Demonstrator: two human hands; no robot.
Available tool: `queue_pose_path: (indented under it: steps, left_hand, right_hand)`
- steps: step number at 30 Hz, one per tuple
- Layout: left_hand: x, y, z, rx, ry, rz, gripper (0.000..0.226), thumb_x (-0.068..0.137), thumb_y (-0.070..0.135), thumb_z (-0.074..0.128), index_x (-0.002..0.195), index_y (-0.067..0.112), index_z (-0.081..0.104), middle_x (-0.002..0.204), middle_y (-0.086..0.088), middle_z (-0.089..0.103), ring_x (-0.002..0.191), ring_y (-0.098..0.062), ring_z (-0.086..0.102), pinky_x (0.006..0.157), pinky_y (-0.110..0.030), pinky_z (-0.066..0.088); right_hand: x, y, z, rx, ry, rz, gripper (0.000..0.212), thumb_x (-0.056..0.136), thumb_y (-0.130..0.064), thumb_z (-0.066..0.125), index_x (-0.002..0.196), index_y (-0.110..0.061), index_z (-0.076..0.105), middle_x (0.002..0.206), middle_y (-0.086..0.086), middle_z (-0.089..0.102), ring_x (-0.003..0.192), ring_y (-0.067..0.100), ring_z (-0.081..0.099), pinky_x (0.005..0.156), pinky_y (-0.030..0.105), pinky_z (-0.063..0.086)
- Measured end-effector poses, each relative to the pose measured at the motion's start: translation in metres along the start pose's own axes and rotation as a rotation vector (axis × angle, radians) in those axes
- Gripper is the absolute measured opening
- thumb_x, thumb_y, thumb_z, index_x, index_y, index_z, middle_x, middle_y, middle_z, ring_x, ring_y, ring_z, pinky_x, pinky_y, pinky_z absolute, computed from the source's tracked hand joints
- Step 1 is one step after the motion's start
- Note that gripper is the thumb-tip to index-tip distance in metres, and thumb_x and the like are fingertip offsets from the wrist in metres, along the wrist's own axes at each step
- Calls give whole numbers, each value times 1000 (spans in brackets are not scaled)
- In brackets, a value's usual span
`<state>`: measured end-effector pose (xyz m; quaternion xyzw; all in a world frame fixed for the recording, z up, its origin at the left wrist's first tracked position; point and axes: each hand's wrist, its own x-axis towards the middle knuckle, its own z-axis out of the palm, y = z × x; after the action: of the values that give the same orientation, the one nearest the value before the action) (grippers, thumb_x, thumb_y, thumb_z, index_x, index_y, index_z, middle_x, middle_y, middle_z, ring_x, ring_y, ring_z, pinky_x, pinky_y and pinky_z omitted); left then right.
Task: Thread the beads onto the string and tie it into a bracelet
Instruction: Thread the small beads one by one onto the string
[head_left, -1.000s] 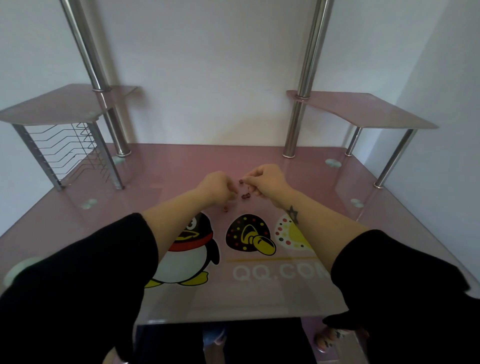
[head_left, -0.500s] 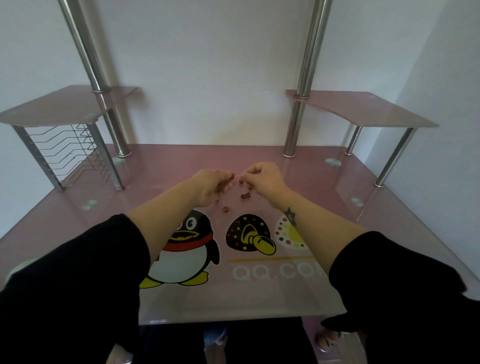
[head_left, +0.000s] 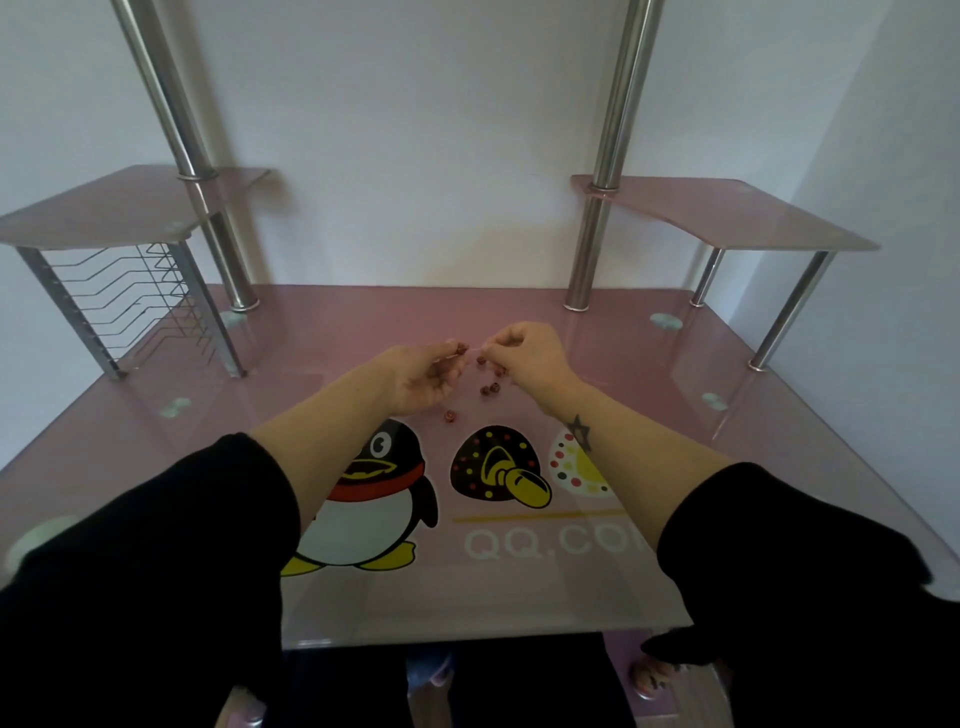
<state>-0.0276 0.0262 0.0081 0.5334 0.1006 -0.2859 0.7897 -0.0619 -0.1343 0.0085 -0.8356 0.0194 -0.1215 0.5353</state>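
Now left hand (head_left: 423, 376) pinches bead (head_left: 459, 348); right hand (head_left: 524, 358) pinches string (head_left: 474, 354), running left-right between hands.

Both forearms reach forward from black sleeves and converge toward the far middle. The left hand (head_left: 422, 375) is turned palm partly up, fingers curled, thumb and forefinger pinched at its far tip. The right hand (head_left: 525, 353) is palm down, fingers bunched in a pinch, close beside the left without touching.
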Motion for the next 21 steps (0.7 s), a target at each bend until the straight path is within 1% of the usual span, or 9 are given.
queue_pose_path:
  steps: [3,5,7,9,13,16,21]
  left_hand:
    - [2,0,-1,-28,-7,-10,15,95,13,55,90,5,67,78,-7,68,63,-9,63,51,-17,52]
    - [3,-1,-2,-47,-18,-12,14,94,14,57,89,4,66,71,-7,71,55,-8,64,50,-17,52]
    - [3,-1,-2,-63,-31,-4,14,93,15,58,87,3,64,68,-7,71,52,-8,65,49,-16,53]
    - [4,-2,-2,-69,-45,10,15,93,15,58,87,3,63,67,-7,71,52,-7,65,51,-16,53]
    - [4,-2,-2,-96,-71,3,14,94,12,57,90,0,64,72,-9,72,57,-8,66,54,-17,55]
    - [4,-2,-3,-104,-74,5,12,94,8,55,93,-1,63,73,-11,72,59,-10,67,56,-17,56]
    - [3,-3,-3,-117,-78,-10,14,95,9,54,93,-1,63,71,-10,72,55,-9,66,52,-17,55]
  right_hand:
    - [0,0,2,-7,4,-11,8,83,-8,70,75,-11,69,61,-2,65,53,3,57,49,11,46]
    - [1,1,3,-10,3,-16,8,82,-9,70,75,-12,70,62,-2,65,55,4,58,50,12,46]
    - [1,1,3,-3,-4,-12,6,83,-9,70,77,-10,71,64,2,67,57,6,59,53,15,47]
    - [1,2,4,10,-8,-13,4,82,-9,70,79,-6,71,70,8,70,59,9,60,56,17,48]
    - [0,1,5,28,2,-8,4,82,-9,70,78,-7,70,71,11,70,57,8,59,55,19,47]
    - [1,2,4,32,11,0,5,82,-9,70,81,-4,70,75,16,72,60,11,60,55,20,47]
    - [1,2,6,29,2,-2,5,83,-9,69,81,-4,70,76,16,72,61,12,60,56,20,47]
